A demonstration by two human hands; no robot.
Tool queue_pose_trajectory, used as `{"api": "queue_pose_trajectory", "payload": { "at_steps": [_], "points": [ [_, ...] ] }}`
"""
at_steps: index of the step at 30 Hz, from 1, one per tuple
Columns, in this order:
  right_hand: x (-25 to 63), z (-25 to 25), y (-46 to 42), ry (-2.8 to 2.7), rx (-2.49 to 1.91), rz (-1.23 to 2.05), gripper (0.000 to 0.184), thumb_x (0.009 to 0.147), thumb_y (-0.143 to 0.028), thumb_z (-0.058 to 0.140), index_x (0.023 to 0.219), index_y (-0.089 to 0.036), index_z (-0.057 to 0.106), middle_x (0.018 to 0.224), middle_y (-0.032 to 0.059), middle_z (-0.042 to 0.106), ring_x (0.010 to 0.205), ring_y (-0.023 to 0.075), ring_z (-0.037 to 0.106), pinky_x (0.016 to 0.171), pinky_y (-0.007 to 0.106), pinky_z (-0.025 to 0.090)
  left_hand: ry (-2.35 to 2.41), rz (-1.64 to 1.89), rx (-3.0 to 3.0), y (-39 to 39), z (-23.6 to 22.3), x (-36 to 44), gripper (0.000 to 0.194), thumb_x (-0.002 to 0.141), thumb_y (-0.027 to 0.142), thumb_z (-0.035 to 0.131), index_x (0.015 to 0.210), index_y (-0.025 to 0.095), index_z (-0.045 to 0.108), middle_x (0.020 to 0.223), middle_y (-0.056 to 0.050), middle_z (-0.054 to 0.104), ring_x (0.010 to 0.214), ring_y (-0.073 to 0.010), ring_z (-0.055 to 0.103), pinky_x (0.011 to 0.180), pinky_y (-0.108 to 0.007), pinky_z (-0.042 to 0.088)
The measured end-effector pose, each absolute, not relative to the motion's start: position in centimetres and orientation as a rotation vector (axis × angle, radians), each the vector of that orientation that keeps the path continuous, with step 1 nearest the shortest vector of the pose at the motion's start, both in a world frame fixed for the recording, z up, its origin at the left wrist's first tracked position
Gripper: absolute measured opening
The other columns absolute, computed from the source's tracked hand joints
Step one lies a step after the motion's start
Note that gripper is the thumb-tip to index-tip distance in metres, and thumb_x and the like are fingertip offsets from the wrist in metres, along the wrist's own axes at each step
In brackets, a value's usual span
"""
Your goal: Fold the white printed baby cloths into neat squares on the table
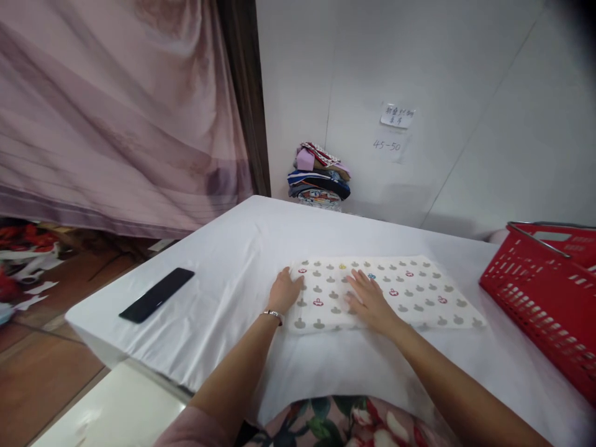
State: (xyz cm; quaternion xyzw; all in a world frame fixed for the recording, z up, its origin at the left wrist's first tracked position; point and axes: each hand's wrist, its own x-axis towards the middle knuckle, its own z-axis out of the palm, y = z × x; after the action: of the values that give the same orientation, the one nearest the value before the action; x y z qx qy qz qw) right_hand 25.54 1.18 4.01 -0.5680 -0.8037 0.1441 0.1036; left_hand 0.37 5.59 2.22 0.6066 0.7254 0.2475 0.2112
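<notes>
A white cloth printed with grey, red, blue and yellow mushroom-like shapes lies flat as a long rectangle on the white-covered table. At its left edge rests my left hand, fingers extended, with a bracelet on the wrist. My right hand lies on top of the cloth near its middle, fingers spread and palm down. Neither hand grips anything. Part of the cloth is hidden under the right hand.
A black phone-like slab lies on the table to the left. At the right edge stands a red plastic basket with a metal handle. Folded fabrics are piled beyond the far edge. A pink curtain hangs at the left.
</notes>
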Motion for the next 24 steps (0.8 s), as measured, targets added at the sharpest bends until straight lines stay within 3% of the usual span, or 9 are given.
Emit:
{"api": "queue_pose_trajectory", "payload": {
  "at_steps": [4,9,12,15,19,24],
  "points": [
    [24.7,2.3,3.8,-2.352,-1.903,0.412,0.065,0.091,-0.052,0.025,0.144,-0.015,0.024,0.152,0.0096,0.011,0.14,0.025,0.003,0.11,0.047,0.005,2.014,0.605,1.533,6.9,2.8,0.2,0.058,0.079,0.048,0.048,0.123,0.01,0.045,0.122,-0.021,0.056,0.112,-0.0301,0.054,0.089,-0.037,0.041],
    [24.9,1.0,4.3,-2.372,-1.868,0.471,0.064,0.09,-0.054,0.025,0.143,-0.018,0.027,0.153,0.0084,0.012,0.14,0.0239,0.003,0.11,0.047,0.002,1.955,0.53,1.477,7.7,3.2,0.1,0.052,0.076,0.053,0.048,0.108,0.012,0.055,0.114,-0.021,0.061,0.107,-0.0338,0.057,0.085,-0.04,0.042],
    [25.6,1.9,4.9,-2.334,-1.838,0.618,0.064,0.089,-0.053,0.028,0.143,-0.019,0.026,0.153,0.0077,0.011,0.14,0.0226,0.003,0.11,0.045,0.004,1.966,0.57,1.451,7.7,3.7,0.4,0.051,0.075,0.053,0.048,0.106,0.012,0.056,0.112,-0.02,0.062,0.105,-0.0339,0.057,0.084,-0.04,0.042],
    [26.8,2.6,6.2,-2.218,-1.892,0.533,0.062,0.09,-0.047,0.028,0.145,-0.019,0.02,0.153,0.0072,0.008,0.14,0.021,0.001,0.11,0.043,0.005,1.974,0.647,1.416,7.4,4.2,0.7,0.051,0.075,0.053,0.05,0.107,0.014,0.054,0.111,-0.018,0.063,0.105,-0.0326,0.058,0.084,-0.04,0.043],
    [27.8,1.9,7.6,-2.214,-2.013,0.351,0.06,0.09,-0.046,0.027,0.143,-0.016,0.024,0.153,0.0089,0.011,0.14,0.0222,0.002,0.11,0.044,0.004,1.814,0.784,1.239,7.0,3.8,0.9,0.051,0.071,0.042,0.061,0.112,0.013,0.051,0.107,-0.016,0.064,0.095,-0.027,0.063,0.074,-0.034,0.049],
    [27.0,1.3,7.2,-2.285,-2.003,0.392,0.059,0.091,-0.048,0.025,0.142,-0.017,0.028,0.152,0.0102,0.012,0.14,0.0232,0.005,0.109,0.045,0.005,1.538,0.963,0.928,7.1,3.7,-0.4,0.043,0.072,0.026,0.063,0.111,0.013,0.052,0.091,-0.012,0.068,0.072,-0.0208,0.066,0.062,-0.03,0.053]
  ]
}}
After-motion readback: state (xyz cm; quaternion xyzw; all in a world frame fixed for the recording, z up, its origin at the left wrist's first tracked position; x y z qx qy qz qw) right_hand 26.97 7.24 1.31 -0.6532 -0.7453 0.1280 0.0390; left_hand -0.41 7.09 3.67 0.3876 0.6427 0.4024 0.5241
